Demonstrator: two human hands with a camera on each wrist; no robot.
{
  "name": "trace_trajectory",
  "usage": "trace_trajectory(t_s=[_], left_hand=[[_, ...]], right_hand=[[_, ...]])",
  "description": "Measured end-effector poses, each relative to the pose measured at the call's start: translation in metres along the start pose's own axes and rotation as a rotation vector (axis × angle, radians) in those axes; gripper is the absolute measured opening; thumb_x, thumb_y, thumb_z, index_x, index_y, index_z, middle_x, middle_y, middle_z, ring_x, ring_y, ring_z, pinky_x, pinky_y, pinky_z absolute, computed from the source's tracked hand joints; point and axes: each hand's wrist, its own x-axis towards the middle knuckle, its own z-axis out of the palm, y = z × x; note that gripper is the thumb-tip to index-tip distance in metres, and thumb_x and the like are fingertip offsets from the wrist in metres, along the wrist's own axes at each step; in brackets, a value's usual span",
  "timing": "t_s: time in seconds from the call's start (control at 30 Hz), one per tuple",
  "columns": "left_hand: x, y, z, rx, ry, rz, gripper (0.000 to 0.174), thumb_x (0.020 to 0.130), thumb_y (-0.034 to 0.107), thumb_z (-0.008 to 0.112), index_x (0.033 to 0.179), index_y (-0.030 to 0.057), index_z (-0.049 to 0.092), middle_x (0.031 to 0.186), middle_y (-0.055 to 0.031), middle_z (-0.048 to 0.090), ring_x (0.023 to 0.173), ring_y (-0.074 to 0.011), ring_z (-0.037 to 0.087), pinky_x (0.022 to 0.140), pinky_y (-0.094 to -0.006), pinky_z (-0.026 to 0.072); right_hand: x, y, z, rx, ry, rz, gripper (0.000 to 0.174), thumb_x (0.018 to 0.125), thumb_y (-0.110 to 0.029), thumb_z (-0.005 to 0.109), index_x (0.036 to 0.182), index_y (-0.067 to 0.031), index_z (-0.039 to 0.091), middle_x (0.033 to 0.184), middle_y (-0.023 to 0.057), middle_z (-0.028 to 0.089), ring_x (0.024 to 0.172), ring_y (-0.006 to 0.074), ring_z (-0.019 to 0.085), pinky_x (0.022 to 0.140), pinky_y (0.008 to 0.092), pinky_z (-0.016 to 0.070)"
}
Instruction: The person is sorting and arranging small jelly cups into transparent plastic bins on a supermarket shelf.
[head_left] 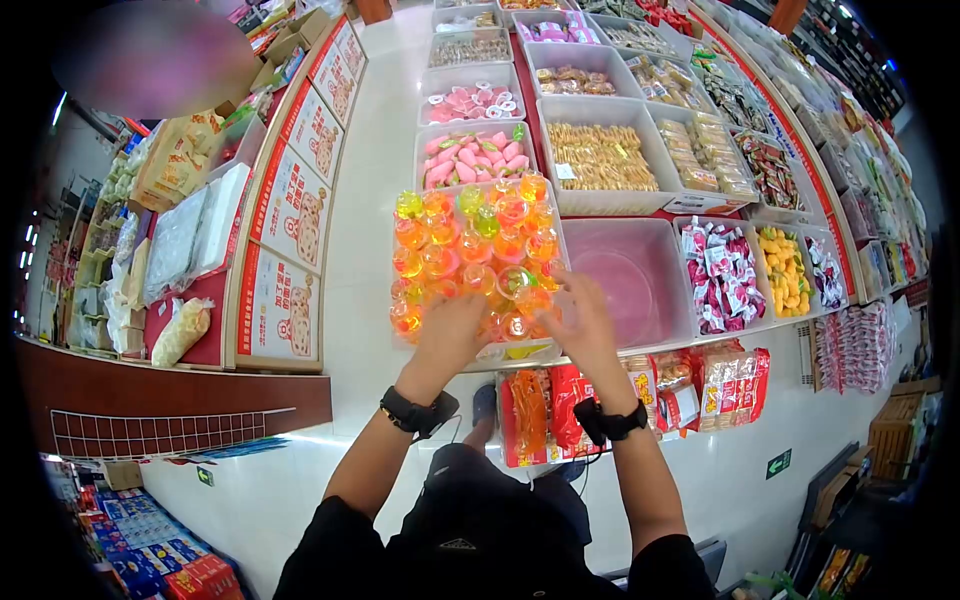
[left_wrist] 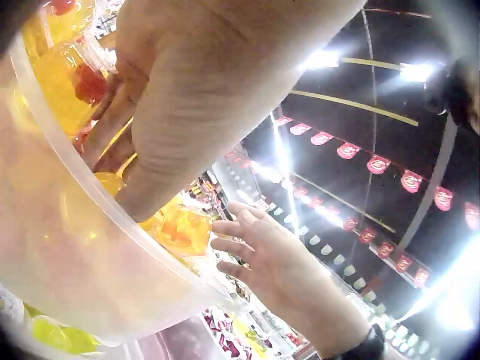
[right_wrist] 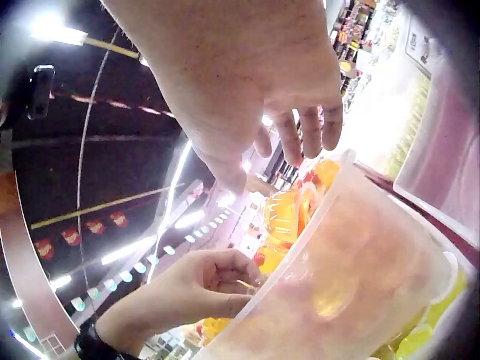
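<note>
Round jelly cups, orange and yellow with red bits inside, are heaped in a translucent plastic bin. My left hand reaches over the near rim into the heap; in the left wrist view its fingers extend down among the cups, their tips partly hidden. Above the bin's near right corner is my right hand, fingers spread and loosely bent. Nothing shows in its grasp in the right wrist view, where the fingers hang over the orange cups.
Right of the jelly bin stands a pinkish bin, beside one of purple-and-white packets. Pink peach-shaped sweets fill the bin behind. Red snack packs hang below the front edge. Across the aisle is a counter with posters.
</note>
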Motion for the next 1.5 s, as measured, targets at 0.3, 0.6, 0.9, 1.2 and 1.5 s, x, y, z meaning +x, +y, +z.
trace_trajectory(t_s=[0.3,0.6,0.9,1.2,1.5], left_hand=[[-0.004,-0.011,0.004,0.174,-0.011,0.073,0.027,0.070,0.016,0.080,0.092,0.0097,0.067,0.094,-0.0036,0.066,0.105,-0.0237,0.057,0.091,-0.0405,0.0395],[-0.009,-0.018,0.009,0.105,0.122,0.135,0.017,0.071,0.014,0.075,0.087,0.0110,0.071,0.088,-0.0017,0.067,0.102,-0.0226,0.057,0.089,-0.0417,0.0373],[-0.001,-0.017,0.004,0.153,-0.054,0.077,0.023,0.072,0.021,0.078,0.093,0.0139,0.073,0.092,-0.0009,0.069,0.101,-0.0211,0.057,0.095,-0.0419,0.0366],[-0.010,-0.022,-0.001,0.067,0.107,0.170,0.025,0.076,0.018,0.075,0.100,0.0122,0.070,0.094,-0.0016,0.068,0.104,-0.0217,0.058,0.094,-0.0419,0.0371],[-0.042,-0.023,-0.044,-0.210,0.327,-0.024,0.023,0.084,0.007,0.068,0.107,0.0096,0.069,0.102,-0.0038,0.069,0.104,-0.0248,0.058,0.095,-0.0415,0.0371]], right_hand=[[0.012,-0.005,0.036,-0.383,-0.071,-0.232,0.050,0.074,-0.021,0.081,0.119,-0.0079,0.063,0.109,0.0088,0.061,0.105,0.0304,0.057,0.087,0.0436,0.0490],[0.017,0.002,0.035,-0.325,-0.098,-0.353,0.033,0.077,-0.014,0.077,0.108,-0.0059,0.067,0.096,0.0094,0.063,0.094,0.0298,0.060,0.081,0.0405,0.0513],[0.009,-0.003,0.018,-0.027,0.094,-0.197,0.028,0.079,-0.004,0.081,0.103,-0.0031,0.067,0.097,0.0106,0.068,0.078,0.0200,0.066,0.072,0.0320,0.0536],[0.005,-0.022,0.044,0.098,0.133,-0.126,0.028,0.079,-0.011,0.083,0.096,-0.0030,0.062,0.087,0.0093,0.066,0.073,0.0208,0.064,0.066,0.0322,0.0527],[0.012,-0.029,0.071,-0.036,-0.019,-0.331,0.028,0.079,-0.017,0.081,0.094,-0.0050,0.061,0.085,0.0104,0.066,0.076,0.0268,0.066,0.066,0.0356,0.0524]])
